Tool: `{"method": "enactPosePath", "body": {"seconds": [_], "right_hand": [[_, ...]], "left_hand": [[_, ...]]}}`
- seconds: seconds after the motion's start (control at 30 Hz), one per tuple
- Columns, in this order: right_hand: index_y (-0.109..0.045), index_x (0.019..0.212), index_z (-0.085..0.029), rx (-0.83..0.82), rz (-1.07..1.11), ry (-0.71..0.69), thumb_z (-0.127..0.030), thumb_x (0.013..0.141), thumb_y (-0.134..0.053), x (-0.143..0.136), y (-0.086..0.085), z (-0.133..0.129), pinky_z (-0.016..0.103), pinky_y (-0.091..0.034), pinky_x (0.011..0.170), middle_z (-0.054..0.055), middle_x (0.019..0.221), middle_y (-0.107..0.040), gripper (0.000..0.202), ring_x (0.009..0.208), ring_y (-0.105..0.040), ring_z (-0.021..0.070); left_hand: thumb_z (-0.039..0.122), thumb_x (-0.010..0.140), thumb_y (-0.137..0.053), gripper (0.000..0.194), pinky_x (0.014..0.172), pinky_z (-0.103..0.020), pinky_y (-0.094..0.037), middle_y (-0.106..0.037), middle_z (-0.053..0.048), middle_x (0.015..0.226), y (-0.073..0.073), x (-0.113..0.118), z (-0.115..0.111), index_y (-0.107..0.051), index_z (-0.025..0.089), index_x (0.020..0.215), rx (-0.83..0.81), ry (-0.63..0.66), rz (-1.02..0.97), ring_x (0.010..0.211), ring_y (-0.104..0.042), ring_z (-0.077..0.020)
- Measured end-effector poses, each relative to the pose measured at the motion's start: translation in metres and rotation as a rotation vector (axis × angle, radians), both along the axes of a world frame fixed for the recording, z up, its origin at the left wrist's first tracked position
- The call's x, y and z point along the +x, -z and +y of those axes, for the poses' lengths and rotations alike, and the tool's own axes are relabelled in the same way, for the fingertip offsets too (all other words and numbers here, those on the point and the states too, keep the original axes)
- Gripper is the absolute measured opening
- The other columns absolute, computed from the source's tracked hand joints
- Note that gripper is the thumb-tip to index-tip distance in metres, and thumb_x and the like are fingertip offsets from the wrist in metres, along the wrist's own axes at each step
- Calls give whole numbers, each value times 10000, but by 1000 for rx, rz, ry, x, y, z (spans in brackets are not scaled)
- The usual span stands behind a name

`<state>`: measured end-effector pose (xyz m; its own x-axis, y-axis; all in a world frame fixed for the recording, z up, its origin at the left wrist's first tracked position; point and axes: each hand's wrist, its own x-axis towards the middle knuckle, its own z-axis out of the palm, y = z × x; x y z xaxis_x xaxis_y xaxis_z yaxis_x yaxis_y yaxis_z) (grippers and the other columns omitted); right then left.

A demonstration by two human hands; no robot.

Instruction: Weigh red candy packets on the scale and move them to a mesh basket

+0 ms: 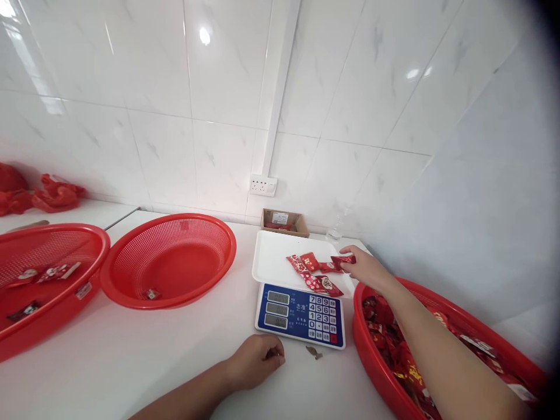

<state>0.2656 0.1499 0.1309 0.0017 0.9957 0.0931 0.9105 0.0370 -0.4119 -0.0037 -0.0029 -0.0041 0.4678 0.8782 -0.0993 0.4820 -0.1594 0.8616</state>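
Note:
My right hand (365, 268) pinches a small red packet (343, 262) at the right side of the white weighing pan (271, 256). Several other red packets (310, 262) lie on the pan, some with white print. Beneath the pan is the blue face of a digital scale (299, 315) with three displays and a keypad. My left hand (256, 360) rests on the table just in front of the scale, its fingers curled and nothing visible in them. A small brown wrapped piece (314, 352) lies on the table to its right.
On the right, a red basket (359, 326) full of red packets sits under my right forearm. A red basket (234, 245) holding one small packet stands left of the scale, with another red basket (105, 251) beyond. Behind the scale are a cardboard box (301, 224) and a clear bottle (335, 230).

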Motion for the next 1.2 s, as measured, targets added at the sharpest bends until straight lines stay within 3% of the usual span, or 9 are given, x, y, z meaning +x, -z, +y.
{"method": "enactPosePath", "body": {"seconds": [0.17, 0.43, 0.53, 0.63, 0.8, 0.93, 1.03, 1.2], "right_hand": [[-564, 947, -200, -28, 63, -15, -284, 735, -540, -11, 2, -4, 270, -475, 629, 30, 792, -662, 229, 703, -620, 162], [-562, 1127, -238, 138, 173, -316, -302, 846, -371, -72, 7, -28, 316, -392, 947, 31, 1176, -602, 345, 1085, -535, 171], [-549, 1190, -231, 105, 30, -494, -337, 876, -338, -93, 15, -41, 374, -331, 1011, 52, 1300, -515, 393, 1205, -437, 201], [-522, 1238, -260, -3, -184, -564, -462, 856, -376, -97, 21, -49, 470, -268, 1035, 50, 1430, -349, 456, 1315, -269, 278], [-316, 1375, -305, -13, -258, -387, -572, 854, -272, -74, 29, -41, 511, -179, 1063, 51, 1485, -219, 587, 1365, -73, 288], [-241, 1402, -297, -130, -327, -216, -574, 851, -271, -55, 42, -26, 554, -177, 1046, 71, 1504, -137, 617, 1359, -29, 323], [-225, 1403, -315, -225, -335, -217, -564, 861, -238, -53, 49, -19, 586, -171, 1034, 60, 1505, -136, 597, 1356, -24, 334], [-215, 1406, -313, -221, -299, -235, -543, 874, -200, -63, 51, -6, 568, -172, 1043, 52, 1509, -120, 580, 1355, -44, 326]], "left_hand": [[274, 804, -490, 175, 609, -208, -412, -636, -5, 795, 1, 1, 0, -624, 180, 867, 0, 4, 20, 702, -560, -134], [280, 812, -482, 186, 608, -211, -414, -636, -6, 805, 2, 0, -1, -624, 180, 879, 8, 6, 17, 700, -554, -134], [275, 807, -486, 182, 604, -209, -412, -637, -5, 797, 0, 0, -1, -628, 180, 872, 9, 5, 16, 692, -552, -133], [263, 799, -493, 178, 603, -205, -411, -636, -5, 787, -1, 1, -1, -633, 177, 869, 20, 2, 11, 682, -549, -130], [267, 794, -503, 183, 618, -208, -418, -641, -7, 799, -4, 1, -2, -641, 182, 879, 9, 4, 29, 698, -557, -136], [266, 792, -505, 188, 610, -204, -413, -644, -5, 801, -6, 1, -2, -650, 191, 886, 14, 8, 44, 684, -547, -131], [273, 792, -503, 199, 616, -205, -415, -645, -5, 802, -6, 1, -2, -654, 196, 895, 8, 7, 52, 686, -548, -131], [278, 789, -507, 197, 626, -209, -421, -647, -7, 812, -4, 0, -1, -652, 196, 895, 2, -1, 39, 705, -558, -135]]}}
